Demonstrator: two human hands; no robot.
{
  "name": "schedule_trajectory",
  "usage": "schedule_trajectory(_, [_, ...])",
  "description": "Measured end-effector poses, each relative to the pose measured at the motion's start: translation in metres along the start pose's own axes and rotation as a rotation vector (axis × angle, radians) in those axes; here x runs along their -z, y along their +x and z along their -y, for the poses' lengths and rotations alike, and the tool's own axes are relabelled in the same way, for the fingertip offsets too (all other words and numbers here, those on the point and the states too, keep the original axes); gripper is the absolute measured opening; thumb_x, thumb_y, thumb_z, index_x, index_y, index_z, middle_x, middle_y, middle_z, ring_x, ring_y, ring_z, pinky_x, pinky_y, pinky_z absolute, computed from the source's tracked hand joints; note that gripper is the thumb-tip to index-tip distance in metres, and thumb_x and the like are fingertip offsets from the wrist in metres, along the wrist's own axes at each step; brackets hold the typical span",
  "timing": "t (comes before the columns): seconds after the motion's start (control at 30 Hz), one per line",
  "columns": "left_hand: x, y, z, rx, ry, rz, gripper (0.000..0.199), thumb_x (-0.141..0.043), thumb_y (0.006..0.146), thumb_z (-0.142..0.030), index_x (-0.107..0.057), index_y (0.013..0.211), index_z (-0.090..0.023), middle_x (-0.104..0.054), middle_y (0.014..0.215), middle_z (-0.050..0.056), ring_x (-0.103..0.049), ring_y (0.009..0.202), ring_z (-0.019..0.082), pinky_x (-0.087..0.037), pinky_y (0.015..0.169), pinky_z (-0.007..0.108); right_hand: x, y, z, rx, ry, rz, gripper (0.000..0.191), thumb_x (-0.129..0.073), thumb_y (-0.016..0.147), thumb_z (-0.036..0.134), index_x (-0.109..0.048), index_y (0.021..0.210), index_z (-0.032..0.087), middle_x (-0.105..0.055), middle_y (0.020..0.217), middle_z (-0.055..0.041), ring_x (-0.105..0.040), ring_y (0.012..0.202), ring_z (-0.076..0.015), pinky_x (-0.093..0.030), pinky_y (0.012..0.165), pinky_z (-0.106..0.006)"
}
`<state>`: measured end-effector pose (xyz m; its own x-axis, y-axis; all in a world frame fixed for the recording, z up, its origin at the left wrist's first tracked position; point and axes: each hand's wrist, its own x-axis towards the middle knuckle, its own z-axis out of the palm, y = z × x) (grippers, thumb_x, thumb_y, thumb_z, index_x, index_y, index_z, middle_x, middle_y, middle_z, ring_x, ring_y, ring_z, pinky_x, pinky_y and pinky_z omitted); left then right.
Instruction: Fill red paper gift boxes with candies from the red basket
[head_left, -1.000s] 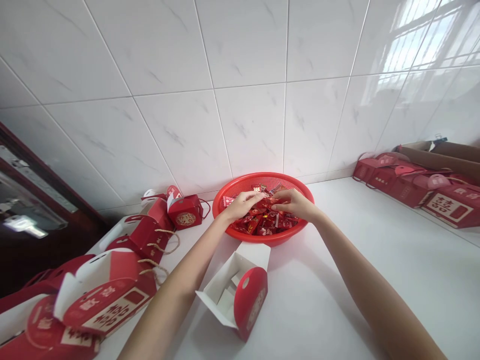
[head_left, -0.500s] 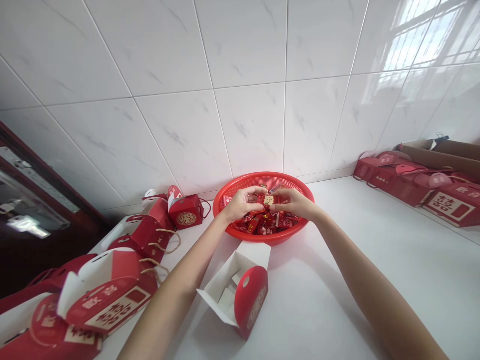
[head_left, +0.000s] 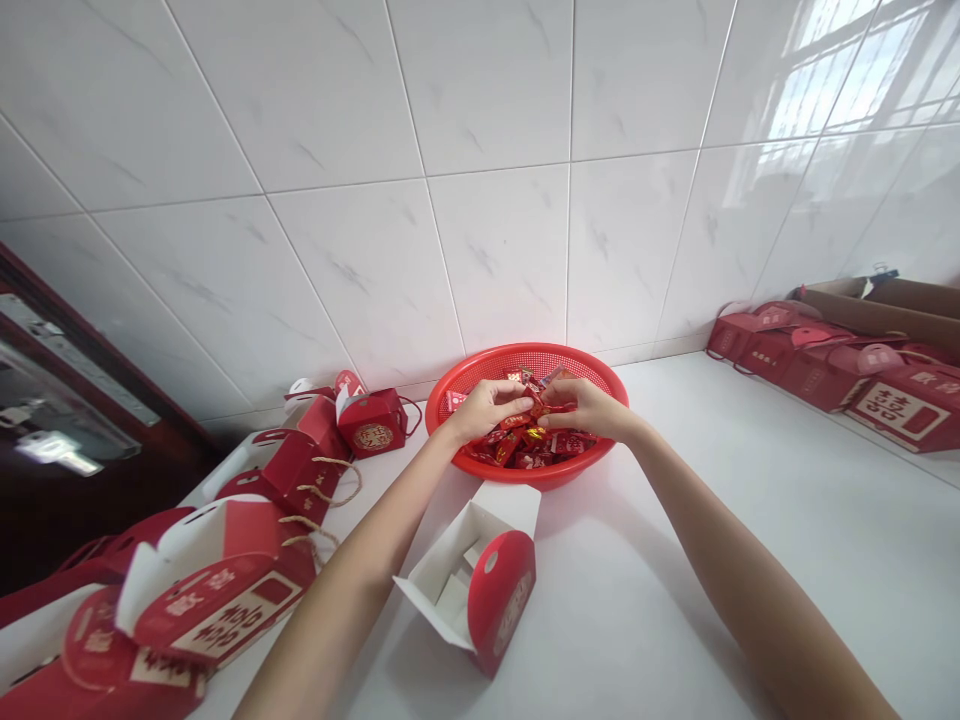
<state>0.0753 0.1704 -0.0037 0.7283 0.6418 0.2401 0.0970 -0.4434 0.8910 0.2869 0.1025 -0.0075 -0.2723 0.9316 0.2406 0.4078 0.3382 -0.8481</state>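
Note:
Both hands are over a red plastic basket (head_left: pixel 525 354) filled with red-wrapped candies (head_left: pixel 525 455). My left hand (head_left: pixel 484 408) is at the basket's left side, thumb and fingers closed in a pinch near its middle. Facing it, my right hand (head_left: pixel 589 408) has its fingers bent around a small red wrapped piece (head_left: pixel 551 408). What my left fingertips hold, if anything, is too small to make out. In front of the basket stands an open red and white paper box (head_left: pixel 502 600), its flaps spread and its white inside showing.
Several red gift boxes (head_left: pixel 232 600) with rope handles crowd the left side. A small closed-looking red box (head_left: pixel 373 425) stands left of the basket. More red boxes (head_left: pixel 825 365) line the right, before a brown carton (head_left: pixel 915 312). A white tiled wall (head_left: pixel 495 250) rises behind.
The candy with the gold pattern between my fingers no longer shows there. My hands have barely moved, and a red piece now shows by my right fingertips.

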Motion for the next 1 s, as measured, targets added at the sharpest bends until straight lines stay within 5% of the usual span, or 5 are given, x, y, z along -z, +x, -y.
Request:
schedule_trajectory(0.23, [-0.001, -0.001, -0.001, -0.014, 0.017, -0.018, 0.042, -0.081, 0.075, -0.055, -0.079, 0.082, -0.014, -0.074, 0.082, 0.005, -0.066, 0.080, 0.021, -0.051, 0.076, 0.033, 0.000, 0.000, 0.000, 0.034, -0.105, 0.054, 0.038, -0.068, 0.084, 0.054, -0.069, 0.071, 0.019, -0.050, 0.060, 0.0001, -0.047, 0.072, -0.0196, -0.037, 0.066, -0.032])
schedule_trajectory(0.5, [-0.002, -0.001, -0.002, 0.001, 0.028, -0.027, 0.044, -0.084, 0.070, -0.054, -0.082, 0.093, -0.016, -0.079, 0.097, 0.010, -0.071, 0.094, 0.027, -0.055, 0.085, 0.037, 0.000, 0.000, 0.000, 0.057, -0.123, 0.048, 0.034, -0.071, 0.079, 0.050, -0.069, 0.064, 0.020, -0.048, 0.057, 0.0017, -0.039, 0.063, -0.0153, -0.033, 0.063, -0.032])
schedule_trajectory(0.77, [-0.002, 0.001, -0.005, -0.027, 0.110, -0.022, 0.049, -0.075, 0.076, -0.064, -0.078, 0.072, -0.016, -0.075, 0.074, 0.006, -0.069, 0.082, 0.025, -0.054, 0.082, 0.037, 0.000, 0.000, 0.001, 0.052, -0.125, 0.053, 0.044, -0.069, 0.080, 0.052, -0.054, 0.055, 0.019, -0.039, 0.054, 0.0040, -0.033, 0.057, -0.0119, -0.031, 0.060, -0.030])
schedule_trajectory(1.0, [0.001, 0.002, 0.008, 0.062, 0.221, -0.055, 0.046, -0.066, 0.082, -0.060, -0.080, 0.095, -0.017, -0.079, 0.101, 0.010, -0.069, 0.097, 0.028, -0.053, 0.089, 0.038, 0.000, -0.002, 0.004, 0.003, -0.015, -0.067, 0.035, -0.069, 0.081, 0.051, -0.061, 0.070, 0.019, -0.058, 0.072, -0.0017, -0.053, 0.072, -0.0184, -0.041, 0.065, -0.032])
